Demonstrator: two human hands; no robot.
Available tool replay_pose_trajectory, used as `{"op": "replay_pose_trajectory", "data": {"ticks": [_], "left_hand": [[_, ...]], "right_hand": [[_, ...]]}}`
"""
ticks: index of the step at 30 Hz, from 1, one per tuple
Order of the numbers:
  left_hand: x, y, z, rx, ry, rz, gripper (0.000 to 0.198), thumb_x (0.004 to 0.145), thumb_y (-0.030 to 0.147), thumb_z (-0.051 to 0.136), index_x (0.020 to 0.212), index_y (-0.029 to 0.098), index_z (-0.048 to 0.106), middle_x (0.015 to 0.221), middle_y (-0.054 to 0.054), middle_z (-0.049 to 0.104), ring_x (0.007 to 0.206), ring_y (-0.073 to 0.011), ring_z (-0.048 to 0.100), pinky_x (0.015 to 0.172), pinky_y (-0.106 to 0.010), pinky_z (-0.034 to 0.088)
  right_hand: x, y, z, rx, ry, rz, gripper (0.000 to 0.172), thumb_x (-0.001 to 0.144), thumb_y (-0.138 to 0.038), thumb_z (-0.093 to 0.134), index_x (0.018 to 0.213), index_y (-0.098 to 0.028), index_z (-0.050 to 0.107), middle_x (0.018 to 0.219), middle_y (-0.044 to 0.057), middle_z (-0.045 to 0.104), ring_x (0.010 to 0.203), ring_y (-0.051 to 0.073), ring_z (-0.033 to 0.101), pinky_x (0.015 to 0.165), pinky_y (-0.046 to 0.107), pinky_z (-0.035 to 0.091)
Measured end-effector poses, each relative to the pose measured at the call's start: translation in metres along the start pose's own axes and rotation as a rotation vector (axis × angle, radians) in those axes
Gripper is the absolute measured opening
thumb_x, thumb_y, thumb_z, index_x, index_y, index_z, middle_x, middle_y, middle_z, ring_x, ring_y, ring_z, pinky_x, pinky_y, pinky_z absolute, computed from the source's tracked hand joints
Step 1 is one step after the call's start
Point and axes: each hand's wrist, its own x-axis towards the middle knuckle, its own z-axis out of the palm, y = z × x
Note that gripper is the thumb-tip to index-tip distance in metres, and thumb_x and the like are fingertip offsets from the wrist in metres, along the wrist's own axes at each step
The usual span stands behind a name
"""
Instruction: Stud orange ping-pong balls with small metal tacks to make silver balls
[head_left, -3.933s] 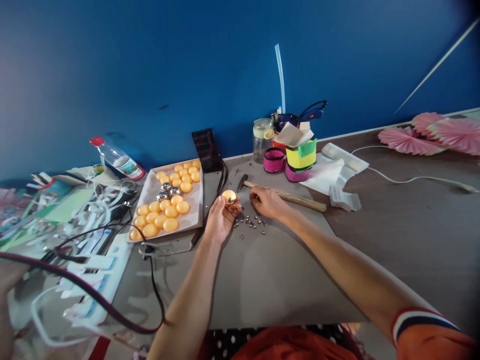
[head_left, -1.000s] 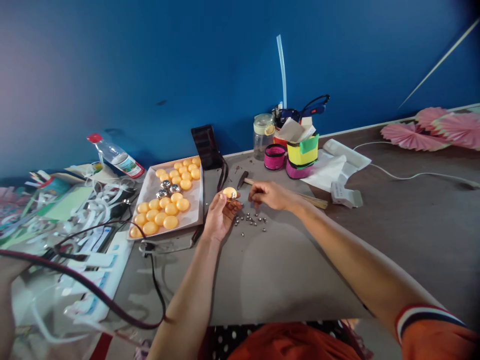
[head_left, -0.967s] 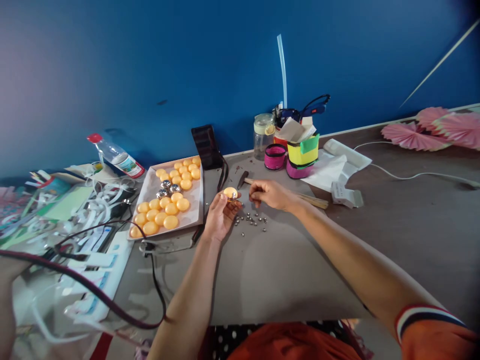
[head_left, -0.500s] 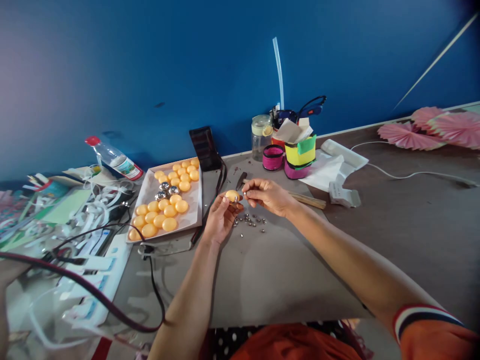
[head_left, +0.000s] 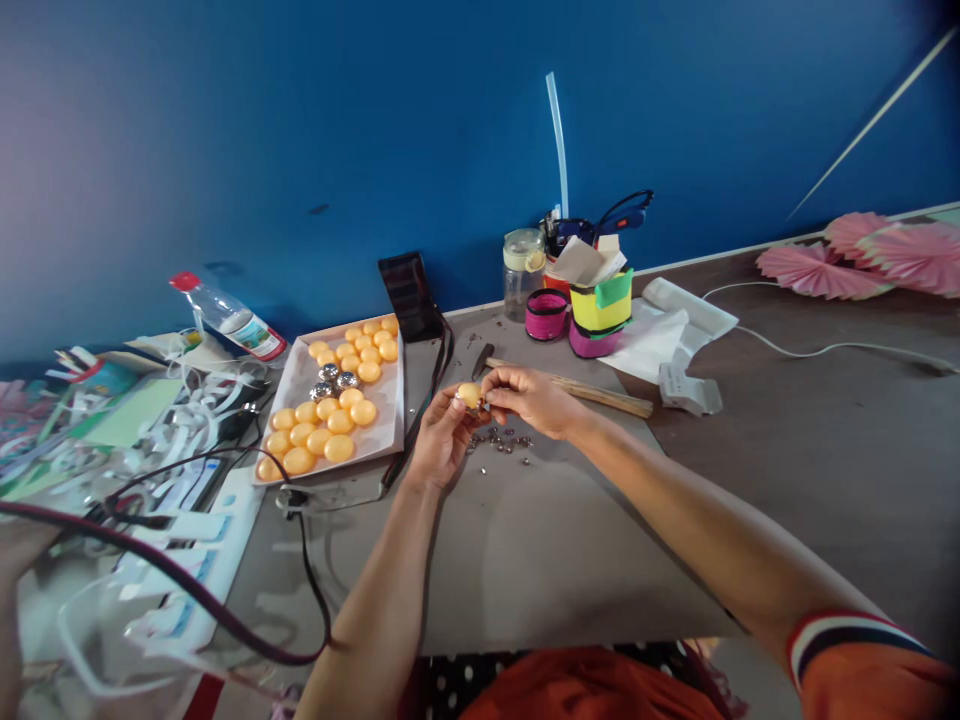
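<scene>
An orange-yellow ball (head_left: pixel 470 393) with small silver pieces on it is held between the fingers of my left hand (head_left: pixel 442 438). My right hand (head_left: pixel 534 400) pinches at the ball's right side; whatever sits between its fingertips is too small to make out. Several small silver beads (head_left: pixel 499 440) lie on the grey mat (head_left: pixel 540 540) just below the hands. A hammer (head_left: pixel 600 393) with a wooden handle rests behind my right hand. To the left, a white tray (head_left: pixel 397 400) holds several orange-yellow balls and a few silver studded ones.
A black strap (head_left: pixel 442 360) runs beside the tray. Cables and white plastic parts (head_left: pixel 187 550) crowd the left. At the back stand a glass jar (head_left: pixel 523 280), a yellow box (head_left: pixel 600 308) and a magenta band (head_left: pixel 546 315). Pink paper fans (head_left: pixel 885 255) lie far right.
My right hand has moved slightly left, and its fingertips now meet the ball. The ball has turned a little in my left hand.
</scene>
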Motion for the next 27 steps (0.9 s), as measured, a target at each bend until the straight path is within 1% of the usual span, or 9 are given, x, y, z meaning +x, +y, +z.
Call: {"op": "replay_pose_trajectory", "data": {"ticks": [4,8,14,17,19,21,23,25,27], "left_hand": [[0.000,0.000,-0.001,0.001,-0.004,-0.009,0.031,0.072,0.035,0.072,0.095,0.018,0.060,0.082,-0.002,0.066,0.069,-0.0131,0.063,0.074,-0.030,0.050],[0.000,-0.002,-0.002,0.005,0.000,0.004,0.031,0.070,0.034,0.073,0.093,0.017,0.061,0.082,-0.002,0.066,0.069,-0.0127,0.063,0.075,-0.030,0.050],[0.002,-0.005,-0.002,0.048,0.022,0.034,0.033,0.068,0.032,0.076,0.093,0.017,0.061,0.084,-0.001,0.066,0.074,-0.0130,0.063,0.074,-0.029,0.051],[0.002,-0.004,0.000,0.038,0.042,0.030,0.034,0.067,0.031,0.077,0.093,0.017,0.062,0.084,-0.001,0.066,0.074,-0.0120,0.063,0.074,-0.027,0.051],[0.002,-0.003,0.000,0.014,0.031,0.011,0.034,0.068,0.032,0.076,0.095,0.017,0.062,0.085,-0.001,0.066,0.072,-0.0113,0.063,0.075,-0.027,0.051],[0.002,-0.001,-0.001,-0.007,0.012,-0.012,0.033,0.071,0.034,0.073,0.097,0.017,0.061,0.088,-0.003,0.068,0.071,-0.0114,0.064,0.075,-0.027,0.051],[0.002,0.001,-0.004,-0.031,0.015,-0.017,0.033,0.073,0.036,0.070,0.100,0.018,0.060,0.093,-0.005,0.068,0.073,-0.0119,0.065,0.076,-0.027,0.051],[0.003,0.002,-0.006,-0.064,0.035,-0.011,0.035,0.074,0.036,0.070,0.102,0.018,0.060,0.097,-0.007,0.069,0.075,-0.0120,0.065,0.077,-0.028,0.051],[0.003,0.003,-0.008,-0.097,0.046,-0.008,0.036,0.075,0.034,0.069,0.105,0.017,0.060,0.099,-0.009,0.069,0.076,-0.0122,0.065,0.078,-0.028,0.051]], "right_hand": [[0.000,0.001,-0.002,0.002,-0.028,0.017,0.014,0.079,-0.031,0.055,0.081,-0.017,0.053,0.053,-0.005,0.054,0.053,0.009,0.049,0.058,0.024,0.037],[0.000,0.000,-0.003,-0.035,-0.019,0.034,0.015,0.077,-0.031,0.056,0.082,-0.017,0.054,0.053,-0.005,0.055,0.053,0.009,0.050,0.058,0.024,0.037],[0.001,-0.001,0.006,-0.008,0.080,0.090,0.012,0.073,-0.026,0.058,0.077,-0.017,0.051,0.053,-0.005,0.053,0.050,0.009,0.050,0.055,0.024,0.038],[0.004,0.001,0.007,0.123,0.143,0.113,0.024,0.066,-0.027,0.066,0.075,-0.019,0.045,0.057,-0.007,0.051,0.047,0.008,0.049,0.053,0.024,0.039],[0.005,0.001,0.001,0.208,0.108,0.135,0.030,0.064,-0.030,0.070,0.074,-0.019,0.044,0.058,-0.007,0.048,0.047,0.007,0.046,0.052,0.024,0.039],[0.006,0.000,-0.010,0.217,0.028,0.135,0.027,0.066,-0.033,0.068,0.075,-0.019,0.048,0.059,-0.007,0.048,0.048,0.006,0.044,0.053,0.024,0.038],[0.005,-0.002,-0.022,0.039,-0.017,0.114,0.019,0.071,-0.032,0.063,0.081,-0.018,0.055,0.064,-0.004,0.054,0.051,0.007,0.045,0.055,0.024,0.037],[0.004,-0.004,-0.030,-0.296,-0.054,0.108,0.014,0.073,-0.025,0.062,0.085,-0.017,0.062,0.075,0.000,0.062,0.061,0.010,0.052,0.061,0.025,0.040],[0.003,-0.004,-0.033,-0.595,-0.130,0.124,0.017,0.073,-0.020,0.060,0.088,-0.018,0.066,0.085,0.002,0.067,0.072,0.013,0.057,0.067,0.026,0.041]]}}
